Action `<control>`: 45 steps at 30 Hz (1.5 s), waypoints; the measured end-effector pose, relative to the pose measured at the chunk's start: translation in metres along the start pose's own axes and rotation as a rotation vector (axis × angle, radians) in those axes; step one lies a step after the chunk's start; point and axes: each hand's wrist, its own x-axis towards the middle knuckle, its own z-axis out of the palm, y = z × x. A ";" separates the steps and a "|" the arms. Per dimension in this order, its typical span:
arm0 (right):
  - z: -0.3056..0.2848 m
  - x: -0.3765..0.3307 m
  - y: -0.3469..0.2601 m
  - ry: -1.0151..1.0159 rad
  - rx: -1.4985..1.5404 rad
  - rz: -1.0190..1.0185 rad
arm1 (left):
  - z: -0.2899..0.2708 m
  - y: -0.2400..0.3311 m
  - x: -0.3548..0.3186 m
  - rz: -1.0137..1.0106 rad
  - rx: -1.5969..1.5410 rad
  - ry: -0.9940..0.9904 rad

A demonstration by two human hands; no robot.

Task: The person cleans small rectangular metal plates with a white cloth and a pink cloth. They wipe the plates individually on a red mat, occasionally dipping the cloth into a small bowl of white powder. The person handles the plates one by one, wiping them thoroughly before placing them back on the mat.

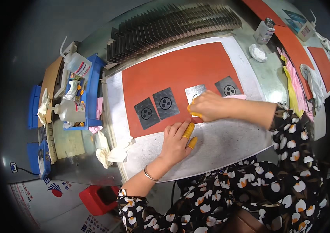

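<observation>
On an orange-red mat [172,66] lie thin grey rectangular plates, each with a dark ring around three dots: a left plate [146,112], a second plate [165,103] beside it and a right plate [227,86]. My right hand [207,105], with yellow finger cots, is closed over the lower part of a brighter plate [193,91]; whatever its fingers grip is hidden. Pink cloth [239,96] shows just behind that wrist. My left hand [176,141] rests at the mat's front edge, fingers stretched out, with yellow cots on the thumb and index finger; it holds nothing visible.
Behind the mat, a long rack [169,33] holds many dark plates upright. At left, a blue bin [93,83] carries squeeze bottles, near a crumpled white cloth [112,151]. To the right stand a metal-topped bottle [265,32], a dish of white material [258,53] and pink-yellow cloths [293,83].
</observation>
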 end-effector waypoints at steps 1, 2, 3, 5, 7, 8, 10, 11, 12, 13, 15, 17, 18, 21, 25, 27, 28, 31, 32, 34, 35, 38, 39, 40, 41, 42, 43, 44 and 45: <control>0.002 -0.004 0.002 -0.035 0.001 0.020 | 0.003 -0.002 -0.004 0.007 -0.016 0.022; 0.000 -0.015 0.009 -0.059 -0.003 0.022 | 0.001 -0.003 -0.006 0.007 -0.008 0.023; -0.002 -0.019 0.009 -0.068 -0.006 0.040 | 0.002 -0.002 -0.004 0.004 -0.006 0.033; -0.004 -0.023 0.007 -0.085 -0.015 0.075 | 0.004 -0.002 -0.004 0.000 -0.004 0.039; 0.006 -0.005 -0.002 -0.010 -0.006 0.005 | 0.001 0.000 -0.001 0.010 0.018 0.029; 0.010 0.003 -0.007 0.009 0.001 -0.018 | 0.001 0.002 0.000 0.010 0.014 0.036; 0.006 0.002 -0.008 -0.020 0.066 -0.005 | 0.002 0.000 -0.005 0.011 -0.003 0.039; -0.001 -0.011 -0.002 -0.052 0.042 0.023 | 0.000 -0.001 -0.005 0.011 0.006 0.037; -0.005 -0.026 0.007 -0.095 0.016 0.054 | 0.001 -0.002 -0.007 0.008 0.005 0.040; -0.009 -0.035 0.012 -0.142 -0.015 0.087 | 0.003 -0.001 -0.006 0.004 0.000 0.047; -0.003 -0.033 0.007 -0.056 0.021 0.078 | 0.004 0.000 -0.004 0.000 0.006 0.047; 0.007 -0.011 -0.006 0.089 0.031 0.005 | 0.002 0.002 0.000 0.010 0.011 0.050; 0.009 -0.007 -0.008 0.062 0.029 0.001 | 0.001 0.002 0.001 0.008 -0.006 0.051; -0.003 -0.014 -0.008 0.025 0.055 0.047 | -0.001 -0.003 0.000 -0.027 -0.127 0.078; -0.071 -0.073 0.009 0.245 0.353 0.349 | -0.013 -0.003 0.032 -0.135 -0.003 0.041; -0.080 -0.090 0.016 0.249 0.352 0.475 | -0.017 -0.002 0.066 -0.152 0.022 -0.057; -0.082 -0.095 0.018 0.256 0.351 0.536 | -0.017 -0.003 0.078 -0.157 0.040 -0.104; -0.054 -0.103 0.019 0.215 0.208 0.507 | -0.012 -0.015 0.094 -0.240 0.005 -0.321; -0.050 -0.102 0.017 0.150 0.209 0.546 | -0.013 -0.014 0.097 -0.230 0.010 -0.368; -0.047 -0.092 0.009 0.139 0.271 0.546 | -0.008 -0.015 0.094 -0.243 -0.009 -0.372; -0.045 -0.086 0.007 0.133 0.302 0.544 | -0.006 -0.016 0.093 -0.252 -0.017 -0.373; -0.033 -0.076 0.016 0.162 0.276 0.432 | -0.009 -0.016 0.098 -0.241 -0.032 -0.388; -0.030 -0.072 0.018 0.148 0.269 0.408 | -0.009 -0.018 0.097 -0.236 -0.033 -0.389; -0.026 -0.069 0.019 0.170 0.257 0.353 | -0.011 -0.018 0.098 -0.236 -0.029 -0.372; -0.020 -0.066 0.019 0.160 0.226 0.347 | -0.011 -0.016 0.095 -0.233 0.004 -0.323; -0.018 -0.065 0.015 0.151 0.189 0.339 | -0.015 -0.012 0.089 -0.226 0.038 -0.268; -0.014 -0.065 0.015 0.142 0.149 0.334 | -0.016 -0.009 0.083 -0.217 0.069 -0.212; -0.012 -0.065 0.014 0.150 0.131 0.335 | -0.015 -0.005 0.070 -0.176 0.074 -0.129; -0.008 -0.064 0.014 0.172 0.113 0.328 | -0.014 -0.001 0.054 -0.124 0.080 -0.064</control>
